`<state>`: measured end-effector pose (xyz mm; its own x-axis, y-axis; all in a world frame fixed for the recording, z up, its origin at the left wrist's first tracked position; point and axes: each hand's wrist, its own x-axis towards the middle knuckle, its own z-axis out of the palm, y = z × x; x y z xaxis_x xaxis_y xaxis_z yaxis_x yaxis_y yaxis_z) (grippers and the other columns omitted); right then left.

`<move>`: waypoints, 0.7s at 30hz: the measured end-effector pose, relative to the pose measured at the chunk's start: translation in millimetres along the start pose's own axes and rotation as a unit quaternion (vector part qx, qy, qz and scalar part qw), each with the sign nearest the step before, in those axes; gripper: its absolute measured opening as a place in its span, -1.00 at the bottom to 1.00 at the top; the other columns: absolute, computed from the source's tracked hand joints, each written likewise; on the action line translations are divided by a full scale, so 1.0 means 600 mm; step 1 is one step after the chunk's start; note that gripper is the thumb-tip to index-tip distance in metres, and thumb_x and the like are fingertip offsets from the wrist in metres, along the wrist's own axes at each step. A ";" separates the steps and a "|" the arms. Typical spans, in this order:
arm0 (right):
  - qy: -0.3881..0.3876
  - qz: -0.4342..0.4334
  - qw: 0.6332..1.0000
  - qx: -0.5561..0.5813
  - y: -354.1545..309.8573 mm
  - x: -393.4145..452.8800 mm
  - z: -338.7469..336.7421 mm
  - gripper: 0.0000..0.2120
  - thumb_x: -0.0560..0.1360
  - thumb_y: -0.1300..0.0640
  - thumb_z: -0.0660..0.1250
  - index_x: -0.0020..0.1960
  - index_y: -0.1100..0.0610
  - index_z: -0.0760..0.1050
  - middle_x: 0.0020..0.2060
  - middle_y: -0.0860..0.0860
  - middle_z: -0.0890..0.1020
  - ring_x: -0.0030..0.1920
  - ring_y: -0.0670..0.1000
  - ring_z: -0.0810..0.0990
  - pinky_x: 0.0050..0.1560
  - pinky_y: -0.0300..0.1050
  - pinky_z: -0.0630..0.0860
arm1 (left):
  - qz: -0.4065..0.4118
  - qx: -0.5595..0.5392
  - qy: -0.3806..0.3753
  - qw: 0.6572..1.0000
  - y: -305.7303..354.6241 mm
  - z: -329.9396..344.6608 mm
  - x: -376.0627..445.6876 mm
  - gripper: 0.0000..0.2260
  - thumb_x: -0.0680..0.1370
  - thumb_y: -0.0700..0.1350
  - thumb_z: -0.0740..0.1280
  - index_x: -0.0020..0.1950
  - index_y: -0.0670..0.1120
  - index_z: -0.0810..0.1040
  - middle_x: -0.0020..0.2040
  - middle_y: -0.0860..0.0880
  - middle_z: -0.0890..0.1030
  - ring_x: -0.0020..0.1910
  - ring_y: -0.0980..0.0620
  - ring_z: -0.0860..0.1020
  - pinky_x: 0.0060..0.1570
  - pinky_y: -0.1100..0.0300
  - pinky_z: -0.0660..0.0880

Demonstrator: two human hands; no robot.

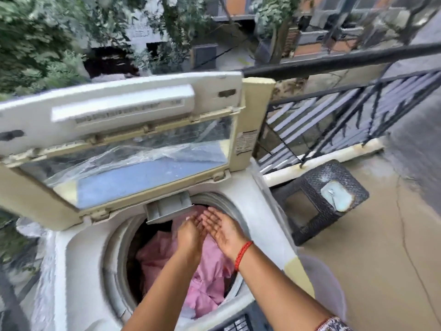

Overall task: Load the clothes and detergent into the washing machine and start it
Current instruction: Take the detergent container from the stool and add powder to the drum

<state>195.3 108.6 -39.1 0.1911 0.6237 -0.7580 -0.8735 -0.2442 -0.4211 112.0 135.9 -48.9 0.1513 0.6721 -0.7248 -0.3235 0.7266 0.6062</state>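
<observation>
Reaching over the open washing machine [78, 263], the left hand [189, 235] and right hand [220, 229] hover with straight fingers, holding nothing, above pink clothes [207, 278] lying in the drum.

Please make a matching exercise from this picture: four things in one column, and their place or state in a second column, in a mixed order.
1. lid
2. pink clothes
3. red thread
4. dark stool

a. on the floor by the railing
b. inside the drum
c. raised open
d. around the right wrist

Pairs: 1-c, 2-b, 3-d, 4-a
</observation>
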 end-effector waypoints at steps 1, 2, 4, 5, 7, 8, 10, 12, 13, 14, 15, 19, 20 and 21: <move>-0.003 -0.017 1.000 0.015 -0.027 -0.010 -0.013 -0.85 0.59 0.24 0.21 0.09 0.25 0.52 -0.08 0.16 0.63 -0.10 0.02 0.65 -0.16 -0.25 0.63 | 0.020 0.045 -0.023 0.999 -0.001 0.027 -0.009 -0.72 0.65 -0.28 0.06 0.29 -0.31 0.44 0.10 -0.26 0.57 -0.16 0.04 0.57 -0.13 0.30 0.51; -0.005 -0.040 0.999 0.032 -0.062 -0.022 -0.029 -0.85 0.58 0.25 0.22 0.09 0.26 0.52 -0.07 0.18 0.64 -0.09 0.05 0.66 -0.11 -0.22 0.63 | 0.039 0.081 -0.049 0.995 -0.003 0.063 -0.019 -0.76 0.64 -0.30 0.08 0.20 -0.29 0.49 0.05 -0.27 0.59 -0.20 0.05 0.57 -0.18 0.33 0.52; -0.006 -0.093 0.994 0.059 -0.134 -0.044 -0.069 -0.86 0.57 0.27 0.24 0.07 0.26 0.53 -0.09 0.19 0.64 -0.08 0.08 0.65 -0.07 -0.17 0.63 | 0.053 0.120 -0.100 0.986 -0.011 0.138 -0.048 -0.76 0.68 -0.22 0.03 0.12 -0.21 0.48 -0.07 -0.19 0.59 -0.27 0.05 0.59 -0.23 0.29 0.52; -0.001 -0.120 0.990 0.067 -0.170 -0.053 -0.091 -0.87 0.57 0.27 0.24 0.07 0.26 0.53 -0.13 0.17 0.66 -0.11 0.06 0.66 -0.10 -0.17 0.65 | 0.063 0.144 -0.135 0.978 -0.019 0.176 -0.060 -0.74 0.69 -0.16 0.00 0.16 -0.19 0.46 -0.09 -0.14 0.58 -0.27 0.06 0.60 -0.22 0.28 0.52; 0.016 -0.170 0.982 0.085 -0.238 -0.065 -0.139 -0.87 0.58 0.28 0.22 0.07 0.26 0.52 -0.22 0.12 0.69 -0.20 0.01 0.70 -0.17 -0.19 0.64 | 0.082 0.210 -0.195 0.954 -0.039 0.250 -0.077 -0.70 0.70 -0.11 -0.02 0.23 -0.19 0.44 -0.08 -0.09 0.60 -0.21 0.05 0.59 -0.19 0.26 0.51; 0.027 -0.193 0.976 0.099 -0.269 -0.067 -0.169 -0.88 0.59 0.28 0.22 0.06 0.25 0.51 -0.25 0.11 0.69 -0.22 0.00 0.70 -0.16 -0.19 0.65 | 0.090 0.245 -0.222 0.940 -0.056 0.286 -0.078 -0.69 0.70 -0.09 0.00 0.23 -0.20 0.45 -0.07 -0.08 0.61 -0.18 0.04 0.58 -0.17 0.23 0.49; 0.057 -0.228 0.965 0.115 -0.328 -0.067 -0.233 -0.89 0.59 0.29 0.20 0.04 0.23 0.50 -0.23 0.10 0.68 -0.23 -0.02 0.70 -0.11 -0.20 0.63 | 0.120 0.335 -0.261 0.897 -0.100 0.361 -0.074 -0.71 0.69 -0.01 0.05 0.12 -0.10 0.52 -0.04 -0.13 0.63 -0.14 -0.01 0.60 -0.15 0.17 0.52; 0.091 -0.249 0.957 0.116 -0.375 -0.061 -0.295 -0.90 0.59 0.30 0.20 0.01 0.21 0.49 -0.23 0.09 0.67 -0.27 -0.05 0.70 -0.16 -0.23 0.63 | 0.161 0.452 -0.280 0.831 -0.144 0.424 -0.061 -0.65 0.58 0.19 0.12 -0.03 0.00 0.58 -0.02 -0.16 0.67 -0.06 -0.13 0.64 -0.03 0.04 0.58; 0.105 -0.258 0.953 0.115 -0.396 -0.054 -0.330 -0.90 0.58 0.31 0.21 -0.01 0.20 0.49 -0.26 0.07 0.67 -0.29 -0.07 0.69 -0.19 -0.23 0.63 | 0.172 0.506 -0.282 0.797 -0.175 0.455 -0.042 -0.59 0.50 0.26 0.13 -0.05 -0.02 0.59 -0.03 -0.15 0.68 -0.02 -0.15 0.64 0.01 -0.03 0.59; 0.123 -0.263 0.950 0.111 -0.416 -0.044 -0.366 -0.90 0.58 0.32 0.22 -0.03 0.19 0.49 -0.28 0.06 0.67 -0.31 -0.08 0.68 -0.19 -0.21 0.63 | 0.181 0.548 -0.283 0.766 -0.206 0.488 -0.021 -0.54 0.47 0.28 0.14 -0.04 -0.06 0.60 -0.04 -0.15 0.68 -0.02 -0.16 0.64 -0.01 -0.06 0.59; 0.143 -0.265 0.948 0.102 -0.434 -0.030 -0.404 -0.89 0.57 0.33 0.23 -0.05 0.18 0.50 -0.27 0.07 0.66 -0.31 -0.08 0.68 -0.19 -0.20 0.62 | 0.187 0.584 -0.291 0.735 -0.228 0.524 -0.010 -0.56 0.50 0.25 0.17 -0.02 -0.10 0.61 -0.05 -0.15 0.68 -0.03 -0.16 0.64 -0.04 -0.06 0.58; 0.215 -0.240 0.945 0.064 -0.485 0.042 -0.552 -0.92 0.55 0.37 0.27 -0.02 0.23 0.50 -0.16 0.17 0.62 -0.28 0.00 0.67 -0.26 -0.22 0.62 | 0.173 0.677 -0.282 0.658 -0.306 0.635 0.058 -0.70 0.61 0.01 0.22 0.02 -0.18 0.61 -0.04 -0.18 0.67 -0.02 -0.17 0.61 -0.07 0.12 0.50; 0.233 -0.231 0.943 0.058 -0.498 0.066 -0.589 -0.92 0.54 0.38 0.26 -0.01 0.25 0.49 -0.16 0.19 0.60 -0.29 0.04 0.64 -0.29 -0.24 0.60 | 0.165 0.691 -0.273 0.649 -0.330 0.657 0.091 -0.70 0.60 0.02 0.23 0.02 -0.18 0.61 -0.03 -0.17 0.67 0.00 -0.17 0.61 -0.04 0.12 0.52; 0.254 -0.221 0.940 0.046 -0.510 0.089 -0.625 -0.91 0.54 0.39 0.26 0.01 0.27 0.48 -0.17 0.20 0.57 -0.30 0.06 0.59 -0.34 -0.26 0.57 | 0.157 0.700 -0.264 0.645 -0.355 0.678 0.124 -0.71 0.59 0.02 0.23 0.04 -0.17 0.61 -0.02 -0.17 0.67 0.01 -0.17 0.61 0.01 0.09 0.53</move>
<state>640.7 -61.7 -137.2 0.7135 0.2081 -0.6690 -0.6889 0.0344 -0.7240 572.0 89.3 -99.1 0.7005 0.5033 -0.5059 0.6881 -0.2884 0.6659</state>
